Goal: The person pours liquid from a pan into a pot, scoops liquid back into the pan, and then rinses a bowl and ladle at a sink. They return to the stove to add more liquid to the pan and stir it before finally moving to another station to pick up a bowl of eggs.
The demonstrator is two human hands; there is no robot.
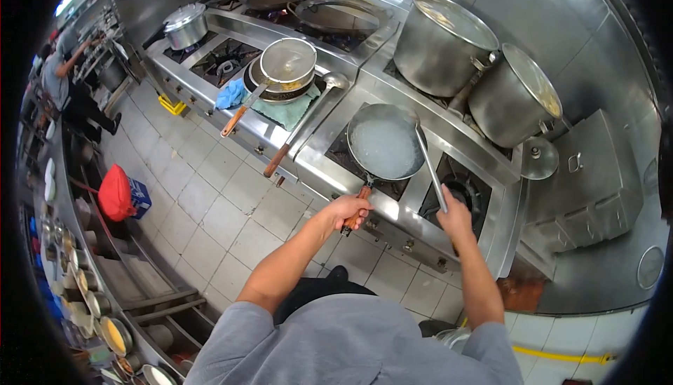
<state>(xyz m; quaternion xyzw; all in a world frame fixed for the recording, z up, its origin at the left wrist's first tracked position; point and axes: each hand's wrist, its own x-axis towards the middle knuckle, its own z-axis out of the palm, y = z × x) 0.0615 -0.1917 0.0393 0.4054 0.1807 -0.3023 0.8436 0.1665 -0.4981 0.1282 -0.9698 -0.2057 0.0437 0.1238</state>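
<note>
My left hand (348, 211) is wrapped round the wooden handle (365, 192) of a wok (352, 148), which sits on a stove burner. Cloudy, whitish liquid (384, 145), perhaps with steam over it, fills the wok. In my right hand (456, 215) is a long-handled metal utensil (430, 160). It slants up to the wok's far right rim, and its head cannot be made out there. Left of the wok, a ladle (305, 122) with a wooden grip lies across the stove top, its handle jutting past the front edge.
Two large stockpots (442, 48) stand behind the wok. A wire strainer (288, 60) rests over stacked pans beside a blue cloth (231, 95). Flames show under wide pans (336, 17) at the back. A bare burner (459, 192) lies to the right. Another person (59, 83) stands far left.
</note>
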